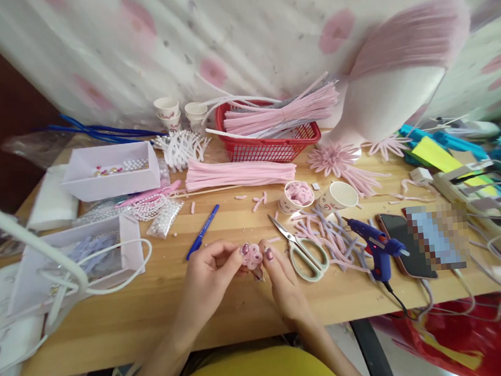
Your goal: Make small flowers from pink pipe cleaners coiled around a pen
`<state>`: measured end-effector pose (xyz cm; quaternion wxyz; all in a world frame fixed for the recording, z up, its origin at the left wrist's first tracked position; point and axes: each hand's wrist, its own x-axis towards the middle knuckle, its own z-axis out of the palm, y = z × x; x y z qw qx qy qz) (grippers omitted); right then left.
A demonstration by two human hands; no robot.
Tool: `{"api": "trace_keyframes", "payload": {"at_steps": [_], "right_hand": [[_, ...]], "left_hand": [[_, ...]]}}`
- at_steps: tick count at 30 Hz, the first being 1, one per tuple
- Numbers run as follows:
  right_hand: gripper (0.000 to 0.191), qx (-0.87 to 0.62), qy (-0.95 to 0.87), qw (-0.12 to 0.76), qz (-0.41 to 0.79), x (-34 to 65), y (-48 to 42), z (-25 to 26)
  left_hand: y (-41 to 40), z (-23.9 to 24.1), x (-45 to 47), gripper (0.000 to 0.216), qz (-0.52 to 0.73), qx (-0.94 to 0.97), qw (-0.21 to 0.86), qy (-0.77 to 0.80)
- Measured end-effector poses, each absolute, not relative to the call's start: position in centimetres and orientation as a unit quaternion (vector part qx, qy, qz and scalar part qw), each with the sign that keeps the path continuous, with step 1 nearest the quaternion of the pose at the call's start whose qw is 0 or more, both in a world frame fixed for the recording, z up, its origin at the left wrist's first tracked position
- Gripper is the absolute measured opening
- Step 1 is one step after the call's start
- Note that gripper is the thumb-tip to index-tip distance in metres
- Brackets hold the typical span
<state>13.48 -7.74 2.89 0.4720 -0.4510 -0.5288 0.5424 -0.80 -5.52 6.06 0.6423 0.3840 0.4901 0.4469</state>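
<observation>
Both hands meet above the front of the wooden table, pinching a small pink looped flower (252,257) that looks made of pipe cleaner. My left hand (214,273) grips its left side between thumb and fingers. Closed on the right side is my right hand (282,279), thumb up against the loops. Fingers hide the flower's underside. Just right of the hands lie scissors (302,251) with pale handles, blades pointing away. Behind them, a paper cup (296,198) holds pink curled pieces. A blue pen (202,232) rests to the left of the hands.
A blue glue gun (376,247) and a phone (404,244) lie right, amid cables. Cut pipe cleaner pieces (325,234) are scattered nearby. Behind stand a pink pipe cleaner bundle (240,172), a red basket (269,150) and a mannequin head (382,94). White boxes (114,185) and a lamp arm (31,236) occupy the left.
</observation>
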Motion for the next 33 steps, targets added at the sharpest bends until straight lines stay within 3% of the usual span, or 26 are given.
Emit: {"api": "trace_keyframes", "payload": {"at_steps": [7, 11, 19, 23, 33], "right_hand": [[0.036, -0.457, -0.52, 0.476, 0.542, 13.6, -7.4, 2.9], [0.033, -0.434, -0.528, 0.487, 0.543, 13.8, -7.0, 3.0], [0.023, -0.511, -0.582, 0.45, 0.444, 13.3, -7.6, 2.9], [0.027, -0.524, -0.592, 0.471, 0.392, 12.6, -7.8, 2.9], [0.035, -0.47, -0.516, 0.504, 0.509, 11.4, -7.8, 3.3]], "left_hand": [[-5.3, 5.6, -0.9, 0.032, 0.423, 0.334, 0.705, 0.461], [-5.3, 5.6, -1.0, 0.027, 0.41, 0.346, 0.71, 0.456], [-5.6, 5.1, -1.6, 0.018, 0.396, 0.476, 0.62, 0.482], [-5.9, 4.9, -1.2, 0.014, 0.435, 0.456, 0.594, 0.5], [-6.2, 4.8, -0.2, 0.023, 0.471, 0.273, 0.757, 0.363]]}}
